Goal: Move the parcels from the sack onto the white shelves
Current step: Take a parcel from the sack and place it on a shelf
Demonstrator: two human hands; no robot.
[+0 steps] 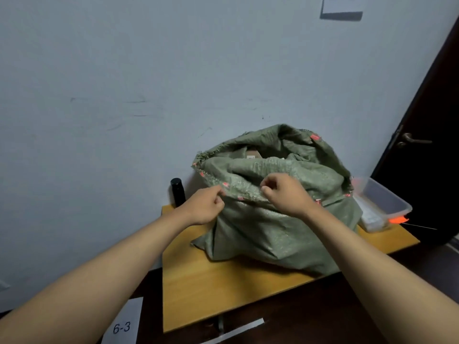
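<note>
Here, both arms outstretched, left hand [205, 207] and right hand [285, 194] pinching sack [268, 232] rim

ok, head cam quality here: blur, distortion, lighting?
Head view: dim, flat, bluish light; soft shadow under the sack on the table. Wide-angle bend tilts the door edge. Slight motion softness on both hands, left hand, right hand, and the sack rim. No glare.
</note>
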